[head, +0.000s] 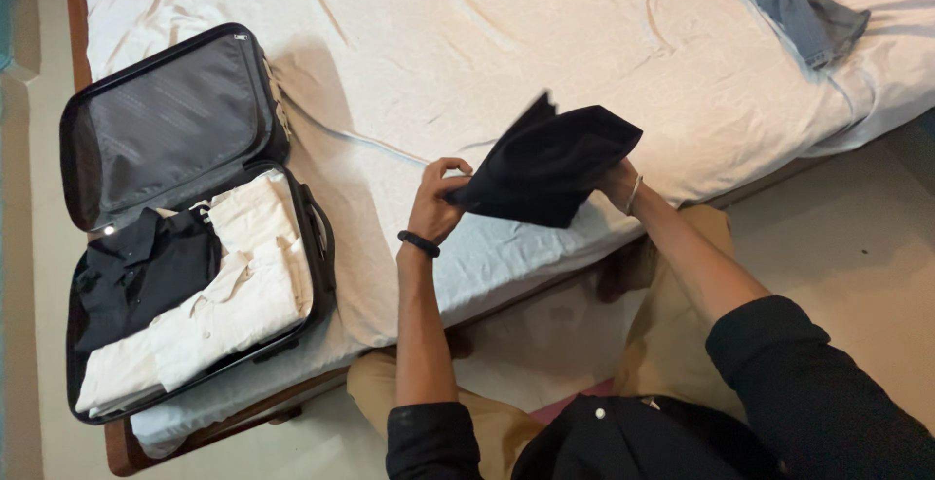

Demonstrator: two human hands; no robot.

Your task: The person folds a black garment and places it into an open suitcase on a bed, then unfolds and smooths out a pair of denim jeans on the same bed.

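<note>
Both my hands hold a folded black garment [550, 164] a little above the front edge of the bed. My left hand [435, 203], with a black band on its wrist, pinches the garment's left corner. My right hand [617, 186], with a thin bangle on its wrist, grips the right side from underneath and is partly hidden by the cloth. To the left, an open black suitcase [312, 237] lies on the bed, packed with a folded black shirt [146, 271] and folded cream shirts [248, 290].
The bed is covered by a wrinkled pale sheet [467, 42]. Blue jeans [794, 3] and a dark cloth lie at its far right corner. The wooden bed frame [122, 446] shows at lower left. My legs in tan trousers are by the bedside floor.
</note>
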